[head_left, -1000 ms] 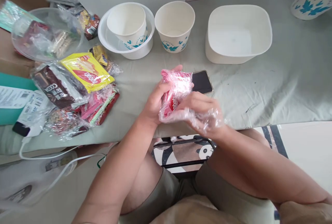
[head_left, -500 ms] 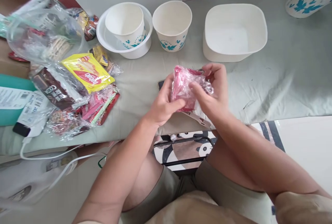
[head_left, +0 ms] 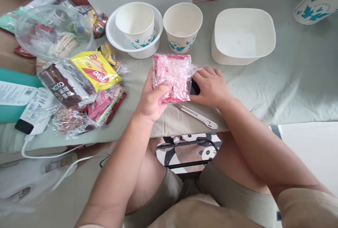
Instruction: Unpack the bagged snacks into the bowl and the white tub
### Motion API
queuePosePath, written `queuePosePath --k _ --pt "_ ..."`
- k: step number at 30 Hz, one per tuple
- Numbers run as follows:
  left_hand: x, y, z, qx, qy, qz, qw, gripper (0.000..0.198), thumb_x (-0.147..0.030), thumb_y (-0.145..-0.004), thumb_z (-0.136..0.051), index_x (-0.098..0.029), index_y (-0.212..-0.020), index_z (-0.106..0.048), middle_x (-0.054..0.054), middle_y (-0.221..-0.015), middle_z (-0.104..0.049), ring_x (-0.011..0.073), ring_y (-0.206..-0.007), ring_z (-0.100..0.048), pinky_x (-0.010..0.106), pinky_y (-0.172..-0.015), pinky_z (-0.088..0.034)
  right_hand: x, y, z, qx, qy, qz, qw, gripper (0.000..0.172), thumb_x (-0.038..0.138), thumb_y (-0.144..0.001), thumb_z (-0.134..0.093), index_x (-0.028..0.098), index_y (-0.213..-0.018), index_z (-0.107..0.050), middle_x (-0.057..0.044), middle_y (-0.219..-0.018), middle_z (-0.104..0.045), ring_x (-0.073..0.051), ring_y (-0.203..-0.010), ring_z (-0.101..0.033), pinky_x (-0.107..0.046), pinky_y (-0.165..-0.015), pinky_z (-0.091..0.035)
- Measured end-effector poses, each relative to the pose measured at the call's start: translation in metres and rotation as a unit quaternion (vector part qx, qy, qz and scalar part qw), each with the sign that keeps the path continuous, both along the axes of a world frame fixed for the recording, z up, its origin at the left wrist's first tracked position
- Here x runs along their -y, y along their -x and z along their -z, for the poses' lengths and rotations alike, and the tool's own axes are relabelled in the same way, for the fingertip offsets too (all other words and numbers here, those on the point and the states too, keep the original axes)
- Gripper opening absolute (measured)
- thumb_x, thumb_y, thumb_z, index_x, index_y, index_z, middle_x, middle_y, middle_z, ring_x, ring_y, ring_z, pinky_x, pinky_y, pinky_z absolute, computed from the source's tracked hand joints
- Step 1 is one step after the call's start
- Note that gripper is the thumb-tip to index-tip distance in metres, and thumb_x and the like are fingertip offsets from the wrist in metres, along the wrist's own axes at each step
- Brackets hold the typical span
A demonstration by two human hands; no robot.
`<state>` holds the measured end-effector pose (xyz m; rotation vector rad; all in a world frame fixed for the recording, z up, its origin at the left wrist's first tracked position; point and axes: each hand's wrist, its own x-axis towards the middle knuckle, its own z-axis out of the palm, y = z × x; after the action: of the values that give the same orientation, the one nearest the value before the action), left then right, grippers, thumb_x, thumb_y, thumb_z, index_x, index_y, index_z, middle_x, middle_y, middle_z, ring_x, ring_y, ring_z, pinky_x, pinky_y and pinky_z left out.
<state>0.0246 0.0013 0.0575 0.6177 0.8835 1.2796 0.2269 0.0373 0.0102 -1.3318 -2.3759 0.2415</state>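
Observation:
My left hand (head_left: 154, 96) is closed on a pink packet (head_left: 173, 78) in clear crinkled plastic wrap, held up over the table with the thumb across its front. My right hand (head_left: 210, 86) is low at the table, fingers and thumb around the right end of a dark flat object (head_left: 195, 87) that looks like a phone. The packet hides most of that object. A white utility knife (head_left: 198, 116) lies just in front of both hands, near the table's edge.
Behind the hands stand a round white bowl (head_left: 112, 32) holding a paper cup (head_left: 136, 23), another paper cup (head_left: 182, 27) and a rectangular white tub (head_left: 244, 59). Wrapped snacks, including a yellow packet (head_left: 96, 71), pile up at left beside a white charger (head_left: 35, 113) with a cable.
The right hand has left the packet and moved down to the dark flat object. My left hand now holds the packet alone, shifted slightly left and away from me. The utility knife is uncovered.

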Motion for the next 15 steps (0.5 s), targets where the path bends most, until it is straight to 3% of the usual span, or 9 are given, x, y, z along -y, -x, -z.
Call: queuePosePath --k 4,7,11,13,15 --pt "0.000 0.002 -0.002 0.000 0.000 -0.003 1.000 0.047 -0.017 -0.065 -0.080 -0.026 -0.110 -0.069 0.001 -0.098 -0.076 0.0231 -0.096 -0.074 0.033 -0.080 -0.059 -0.005 0.010 -0.002 -0.001 0.011 0.061 0.998 0.069 0.061 -0.078 -0.076 0.022 -0.134 -0.064 -0.018 -0.131 -0.070 -0.042 -0.113 -0.060 -0.060 -0.097 -0.043" --pt "0.002 0.004 -0.004 -0.003 -0.002 -0.007 1.000 0.043 -0.016 -0.065 -0.080 -0.025 -0.105 -0.070 0.001 -0.098 -0.076 0.0215 -0.093 -0.073 0.031 -0.080 -0.059 -0.011 0.015 -0.003 -0.008 0.027 0.105 0.994 0.068 0.056 -0.082 -0.073 0.024 -0.141 -0.061 -0.018 -0.144 -0.064 -0.046 -0.124 -0.058 -0.068 -0.104 -0.039" --pt "0.003 0.006 -0.003 -0.017 -0.003 -0.007 1.000 0.047 -0.019 -0.065 -0.080 -0.025 -0.110 -0.069 0.001 -0.096 -0.075 0.0243 -0.097 -0.073 0.032 -0.078 -0.058 -0.009 0.014 -0.008 -0.036 0.010 0.134 0.990 0.066 0.049 -0.089 -0.066 0.024 -0.149 -0.054 -0.019 -0.160 -0.050 -0.050 -0.150 -0.039 -0.077 -0.117 -0.026" --pt "0.003 0.008 -0.001 -0.019 0.001 0.002 1.000 0.049 -0.019 -0.065 -0.082 -0.026 -0.112 -0.068 0.001 -0.096 -0.074 0.0255 -0.099 -0.073 0.031 -0.077 -0.058 0.000 0.012 -0.012 -0.087 -0.006 0.110 0.990 0.060 0.046 -0.095 -0.059 0.025 -0.150 -0.051 -0.018 -0.160 -0.050 -0.046 -0.153 -0.039 -0.072 -0.119 -0.032" --pt "0.003 0.008 0.003 -0.023 0.002 0.017 1.000 0.052 -0.021 -0.065 -0.086 -0.026 -0.113 -0.067 0.002 -0.099 -0.074 0.0272 -0.106 -0.073 0.031 -0.079 -0.059 0.011 0.012 -0.015 -0.164 -0.011 0.071 0.984 0.057 0.046 -0.101 -0.049 0.026 -0.154 -0.045 -0.016 -0.155 -0.054 -0.040 -0.148 -0.049 -0.064 -0.116 -0.044"
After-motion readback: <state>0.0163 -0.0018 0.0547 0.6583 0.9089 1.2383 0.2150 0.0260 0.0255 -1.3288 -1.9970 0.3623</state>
